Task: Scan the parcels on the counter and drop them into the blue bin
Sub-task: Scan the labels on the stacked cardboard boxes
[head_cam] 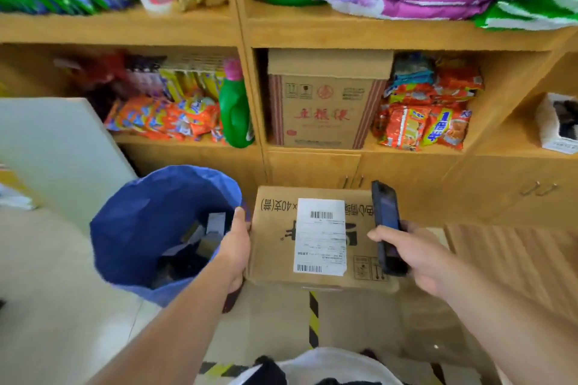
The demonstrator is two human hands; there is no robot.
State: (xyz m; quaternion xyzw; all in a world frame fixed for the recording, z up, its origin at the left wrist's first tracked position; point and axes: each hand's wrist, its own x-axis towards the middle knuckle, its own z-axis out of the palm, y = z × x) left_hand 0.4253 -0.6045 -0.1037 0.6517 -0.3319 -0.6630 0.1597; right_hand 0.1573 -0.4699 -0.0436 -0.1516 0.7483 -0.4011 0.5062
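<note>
Head view, contents as we log them, largest first.

Tall wooden shelving unit [244, 31] across the back wall, its compartments packed with bright snack packets, a green plastic bottle [234, 112] and a printed brown cardboard carton [325, 103]; closed cupboard doors sit below.

Round bin lined with a blue plastic bag [140, 222], standing on the pale floor at our left, mouth open. We make out several boxes and a white label lying at its bottom.

Flat brown cardboard parcel [275, 253] with black printing, held level in the air just right of the bin's rim and in front of the cupboard doors. A white shipping label with barcodes [320, 236] is stuck on its upper face.

Our left hand [234, 247] grips the parcel's left edge, thumb on top, fingers hidden beneath.

Our right hand [416, 253] holds a dark handheld scanner [387, 228], fingers wrapped round its body. It stands edge-on above the parcel's right side, beside the label.

Yellow-and-black hazard tape [313, 319] runs along the floor under the parcel.
</note>
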